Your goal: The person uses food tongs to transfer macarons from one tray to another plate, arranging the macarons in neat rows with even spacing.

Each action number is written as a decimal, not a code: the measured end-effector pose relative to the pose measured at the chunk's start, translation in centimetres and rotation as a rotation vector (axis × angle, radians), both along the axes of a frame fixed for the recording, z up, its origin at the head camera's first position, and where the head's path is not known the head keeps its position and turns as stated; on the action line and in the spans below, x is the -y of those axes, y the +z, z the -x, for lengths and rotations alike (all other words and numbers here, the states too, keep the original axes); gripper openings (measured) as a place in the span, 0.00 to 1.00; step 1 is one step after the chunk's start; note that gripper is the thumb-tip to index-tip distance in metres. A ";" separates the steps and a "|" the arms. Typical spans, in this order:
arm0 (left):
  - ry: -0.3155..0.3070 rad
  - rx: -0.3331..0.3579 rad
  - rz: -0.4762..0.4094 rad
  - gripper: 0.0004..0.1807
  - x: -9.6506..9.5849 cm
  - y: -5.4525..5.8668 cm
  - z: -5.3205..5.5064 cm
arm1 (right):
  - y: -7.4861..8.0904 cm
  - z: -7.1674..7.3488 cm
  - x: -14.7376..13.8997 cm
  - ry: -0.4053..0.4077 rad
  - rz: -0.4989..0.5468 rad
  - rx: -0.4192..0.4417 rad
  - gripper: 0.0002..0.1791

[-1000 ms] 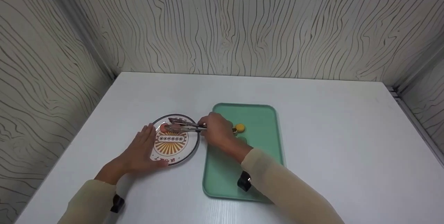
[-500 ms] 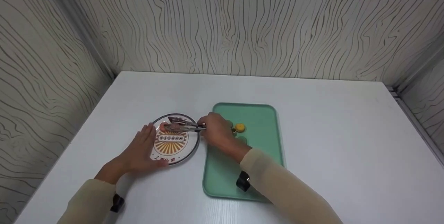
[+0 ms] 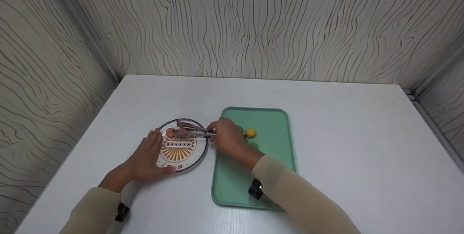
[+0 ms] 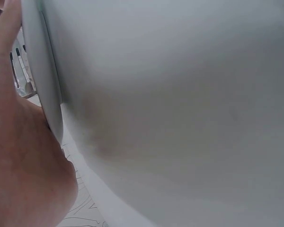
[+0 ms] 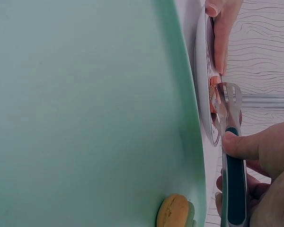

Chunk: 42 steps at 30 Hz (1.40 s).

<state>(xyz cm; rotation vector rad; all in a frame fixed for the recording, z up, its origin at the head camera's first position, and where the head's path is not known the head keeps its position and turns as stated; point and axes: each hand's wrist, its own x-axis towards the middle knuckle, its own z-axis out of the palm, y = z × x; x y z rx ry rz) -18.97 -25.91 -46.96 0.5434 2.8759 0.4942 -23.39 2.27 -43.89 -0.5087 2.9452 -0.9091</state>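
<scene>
My right hand (image 3: 227,136) grips metal tongs (image 5: 235,179) with dark green handle inserts, thumb along the upper side. The slotted tong heads reach over the round printed plate (image 3: 178,156), their two arms spread apart. At the far left part of the plate lies an orange-pink macaron (image 3: 170,132); a second pinkish one (image 3: 183,132) sits by the tong heads, partly covered by them. My left hand (image 3: 145,159) rests against the plate's left rim, fingers extended along it and thumb at the near rim. In the left wrist view the plate's pale side (image 4: 40,71) shows beside that hand.
A green rectangular tray (image 3: 232,190) lies right of the plate, under my right forearm. On it sit a yellow macaron (image 3: 250,133) and green macarons (image 3: 252,146), partly hidden by my right hand. Wood-grain patterned panels (image 3: 232,27) stand behind and beside the white table (image 3: 344,136).
</scene>
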 end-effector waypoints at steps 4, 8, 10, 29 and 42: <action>-0.001 -0.003 -0.003 0.70 0.1 -0.1 0.0 | 0.0 0.0 -0.1 -0.004 0.010 0.029 0.13; -0.001 -0.009 -0.001 0.70 0.2 -0.2 0.0 | -0.1 0.1 -0.2 -0.004 0.017 0.038 0.13; -0.001 -0.008 -0.002 0.70 0.2 -0.2 0.1 | -0.1 0.2 -0.3 0.000 0.016 0.034 0.13; 0.010 0.023 0.007 0.70 0.2 -0.3 0.2 | 0.2 -0.2 -1.8 0.030 -0.029 0.006 0.15; 0.008 -0.001 -0.007 0.70 0.1 -0.2 0.0 | 1.1 -1.0 -3.2 0.052 -0.094 -0.058 0.17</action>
